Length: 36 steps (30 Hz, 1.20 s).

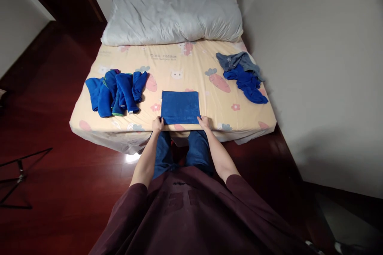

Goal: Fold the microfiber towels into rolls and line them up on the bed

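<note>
A blue towel (180, 107) lies flat as a rectangle near the front edge of the bed. At its near left corner my left hand (158, 124) is closed, pinching the cloth. My right hand (204, 122) grips the near right corner the same way. To the left lies a row of rolled or folded blue cloths (115, 91), some with green edging. Over on the right, a crumpled blue cloth (245, 83) sits partly beneath a grey-blue cloth (239, 62).
The bed (191, 67) has a yellow sheet with carrots and rabbits. A bulky grey quilt (176, 10) covers its far end. White wall (314, 67) rises close on the right. A black tripod leg (20, 175) stands on the red wooden floor (74, 195).
</note>
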Tool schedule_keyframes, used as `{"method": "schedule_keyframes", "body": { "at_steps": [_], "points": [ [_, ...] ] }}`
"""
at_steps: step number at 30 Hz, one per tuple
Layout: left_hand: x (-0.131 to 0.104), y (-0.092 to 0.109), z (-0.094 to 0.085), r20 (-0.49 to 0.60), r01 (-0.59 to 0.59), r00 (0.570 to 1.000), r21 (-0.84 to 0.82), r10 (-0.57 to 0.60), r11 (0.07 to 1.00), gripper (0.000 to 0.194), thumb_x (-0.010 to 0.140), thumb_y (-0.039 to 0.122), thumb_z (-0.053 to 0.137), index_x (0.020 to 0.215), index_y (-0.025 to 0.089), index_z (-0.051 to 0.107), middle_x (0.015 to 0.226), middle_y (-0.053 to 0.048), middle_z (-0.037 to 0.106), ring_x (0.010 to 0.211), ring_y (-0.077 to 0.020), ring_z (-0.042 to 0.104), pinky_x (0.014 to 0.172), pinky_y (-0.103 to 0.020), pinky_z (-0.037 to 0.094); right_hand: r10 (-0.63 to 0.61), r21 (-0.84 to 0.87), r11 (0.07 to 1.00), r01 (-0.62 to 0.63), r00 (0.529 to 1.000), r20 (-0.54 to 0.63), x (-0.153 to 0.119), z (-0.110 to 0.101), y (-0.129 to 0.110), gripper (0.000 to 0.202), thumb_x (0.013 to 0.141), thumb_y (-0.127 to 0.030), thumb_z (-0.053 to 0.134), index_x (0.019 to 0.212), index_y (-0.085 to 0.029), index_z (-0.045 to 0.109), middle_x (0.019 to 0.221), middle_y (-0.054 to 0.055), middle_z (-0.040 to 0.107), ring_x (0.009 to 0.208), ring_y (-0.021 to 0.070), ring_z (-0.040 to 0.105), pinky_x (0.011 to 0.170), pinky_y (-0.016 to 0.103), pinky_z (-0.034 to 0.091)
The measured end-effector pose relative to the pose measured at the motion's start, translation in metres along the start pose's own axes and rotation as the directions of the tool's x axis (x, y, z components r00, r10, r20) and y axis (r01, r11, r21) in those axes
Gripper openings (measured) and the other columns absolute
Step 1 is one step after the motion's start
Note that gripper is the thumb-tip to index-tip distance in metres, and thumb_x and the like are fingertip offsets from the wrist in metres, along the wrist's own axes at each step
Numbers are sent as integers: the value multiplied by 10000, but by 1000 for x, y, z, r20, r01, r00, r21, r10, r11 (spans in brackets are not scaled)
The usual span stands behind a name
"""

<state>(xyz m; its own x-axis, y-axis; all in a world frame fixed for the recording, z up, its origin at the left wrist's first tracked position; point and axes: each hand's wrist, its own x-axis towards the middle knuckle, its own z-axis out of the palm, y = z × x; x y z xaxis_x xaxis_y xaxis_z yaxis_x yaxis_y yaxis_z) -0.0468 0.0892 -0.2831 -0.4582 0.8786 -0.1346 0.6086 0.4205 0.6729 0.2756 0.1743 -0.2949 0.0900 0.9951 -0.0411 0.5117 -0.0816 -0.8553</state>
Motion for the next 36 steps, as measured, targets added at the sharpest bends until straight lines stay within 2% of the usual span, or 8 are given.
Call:
{"method": "schedule_keyframes", "body": {
  "at_steps": [4, 8, 11, 14, 18, 22, 28, 36],
  "points": [
    [3, 2, -3, -5, -5, 1000, -11, 4, 1000, 196, 932, 397, 558, 815, 242, 584, 818, -125, 736, 914, -280, 723, 807, -361, 533, 23, -53, 998, -24, 1000, -14, 0, -4, -8, 561, 751, -513, 724, 413, -277, 344, 341, -63, 302, 452, 161, 498, 526, 258, 396],
    [-3, 6, -10, -18, -37, 999, -17, 36, 999, 165, 953, 366, 533, 918, 228, 616, 850, -126, 732, 959, -278, 719, 858, -377, 540, 27, -62, 998, -31, 997, -67, -8, -6, -16, 365, 774, -387, 705, 498, -279, 491, 470, 14, 554, 675, 245, 677, 699, 319, 506],
    [-18, 7, -21, -56, -90, 994, -17, 88, 996, 255, 981, 323, 479, 1140, 182, 620, 1083, -178, 724, 1131, -283, 672, 999, -426, 508, 10, -44, 999, -16, 991, -134, -21, -9, -19, 160, 828, -389, 629, 825, -238, 682, 803, 100, 732, 937, 290, 707, 897, 404, 530],
    [-40, 0, -33, -85, -225, 971, 19, 225, 974, 388, 1002, 318, 444, 1333, 170, 581, 1428, -205, 583, 1381, -295, 517, 1163, -461, 397, -140, -117, 986, 120, 974, -179, -43, -20, -19, 421, 919, -404, 525, 1247, -172, 655, 1259, 194, 685, 1262, 328, 594, 1117, 512, 419],
    [-59, -9, -37, 72, -559, 829, 80, 555, 825, 505, 1012, 295, 414, 1503, 203, 485, 1626, -126, 411, 1542, -259, 327, 1269, -457, 269, -421, -264, 864, 429, 903, 91, -73, -34, -19, 526, 1007, -338, 438, 1514, -211, 501, 1607, 124, 444, 1499, 302, 387, 1256, 530, 249],
    [-57, -3, -26, 217, -663, 741, 88, 635, 743, 575, 987, 244, 403, 1558, 183, 434, 1661, -105, 355, 1574, -241, 253, 1306, -466, 187, -489, -248, 771, 586, 795, 359, -82, -31, -19, 565, 1013, -268, 434, 1578, -266, 432, 1677, 33, 339, 1572, 242, 273, 1307, 495, 174],
    [-44, 5, -7, 209, -518, 852, 204, 480, 831, 643, 919, 220, 466, 1556, 130, 439, 1638, -156, 376, 1546, -324, 313, 1272, -535, 238, -393, -330, 789, 518, 838, 378, -67, -11, -6, 567, 1011, -313, 459, 1572, -229, 444, 1659, 82, 358, 1547, 275, 333, 1293, 537, 180],
    [-28, 16, -3, 270, -452, 888, 370, 372, 812, 638, 938, 82, 353, 1568, 152, 425, 1604, -150, 438, 1511, -289, 388, 1190, -489, 356, -309, -549, 689, 473, 877, 368, -61, -1, -17, 580, 1011, -231, 393, 1584, -146, 411, 1642, 109, 388, 1525, 248, 361, 1242, 486, 269]
  ]
}}
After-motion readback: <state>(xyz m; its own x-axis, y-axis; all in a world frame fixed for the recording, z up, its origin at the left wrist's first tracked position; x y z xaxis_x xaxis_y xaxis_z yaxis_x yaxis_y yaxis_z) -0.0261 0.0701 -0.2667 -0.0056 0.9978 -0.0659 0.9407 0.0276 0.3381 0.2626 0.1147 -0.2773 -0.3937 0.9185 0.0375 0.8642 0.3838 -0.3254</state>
